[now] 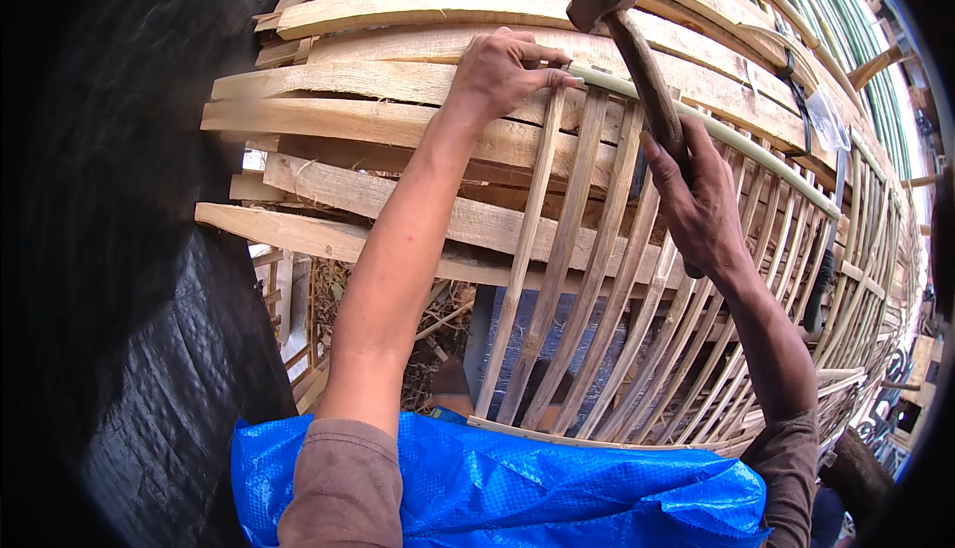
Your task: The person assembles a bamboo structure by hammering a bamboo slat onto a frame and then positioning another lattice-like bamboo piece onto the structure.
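Note:
My right hand (701, 200) is wrapped round the wooden handle of a hammer (647, 71). The hammer's dark metal head is raised at the upper middle, above the end of a pale green bamboo rail (741, 142). At the rail's left end my left hand (502, 73) is closed, thumb and forefinger pinched over it. Whatever lies between those fingertips is too small to make out. Beneath the rail runs a row of thin bamboo slats (567, 260), spaced apart like a grille. Their near ends meet a thin strip beside a blue plastic sheet (577, 478) over my lap.
Thick pale wooden planks (328, 130) lie side by side under the rail, their ends sticking out leftward. A black sheet (169, 349) covers the left side. Green bamboo poles (856, 31) are stacked at the far right. A strap with a dark handle (821, 284) hangs by the slats.

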`<state>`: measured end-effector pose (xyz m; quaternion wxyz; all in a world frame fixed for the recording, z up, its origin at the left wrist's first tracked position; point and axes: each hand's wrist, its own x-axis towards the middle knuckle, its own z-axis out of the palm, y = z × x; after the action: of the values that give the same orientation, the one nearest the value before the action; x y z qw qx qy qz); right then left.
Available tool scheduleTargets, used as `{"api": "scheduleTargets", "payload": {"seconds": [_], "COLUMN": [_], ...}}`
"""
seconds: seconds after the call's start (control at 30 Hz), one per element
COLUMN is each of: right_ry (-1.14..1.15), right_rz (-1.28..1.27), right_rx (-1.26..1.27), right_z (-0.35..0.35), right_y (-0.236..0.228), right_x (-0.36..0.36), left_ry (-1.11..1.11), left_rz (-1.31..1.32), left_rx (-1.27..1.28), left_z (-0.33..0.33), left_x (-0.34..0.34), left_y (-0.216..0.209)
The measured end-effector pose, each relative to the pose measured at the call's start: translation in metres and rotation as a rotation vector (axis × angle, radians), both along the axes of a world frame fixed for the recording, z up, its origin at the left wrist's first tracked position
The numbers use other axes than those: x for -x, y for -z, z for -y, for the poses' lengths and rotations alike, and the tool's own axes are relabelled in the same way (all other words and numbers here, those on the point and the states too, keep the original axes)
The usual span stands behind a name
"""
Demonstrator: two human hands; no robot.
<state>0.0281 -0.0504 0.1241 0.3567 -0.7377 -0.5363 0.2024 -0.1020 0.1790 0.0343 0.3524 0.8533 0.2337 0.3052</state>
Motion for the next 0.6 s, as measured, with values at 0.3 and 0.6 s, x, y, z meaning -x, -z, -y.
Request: {"api": "scheduleTargets", "payload": {"seconds": [0.3, 0.6], "right_ry": [0.011, 0.014], "right_rz": [-0.010, -0.062], "right_rx": [0.033, 0.150], "right_z": [0.000, 0.006], "right_y": [-0.005, 0.010], "right_x": [0.000, -0.003], "left_ry": [-0.002, -0.156], "left_rz": [0.072, -0.030], "left_rx": [-0.033, -0.345], "left_z": [-0.001, 0.026], "left_x": [0.001, 0.011], "left_y": [0.007, 0.005]}}
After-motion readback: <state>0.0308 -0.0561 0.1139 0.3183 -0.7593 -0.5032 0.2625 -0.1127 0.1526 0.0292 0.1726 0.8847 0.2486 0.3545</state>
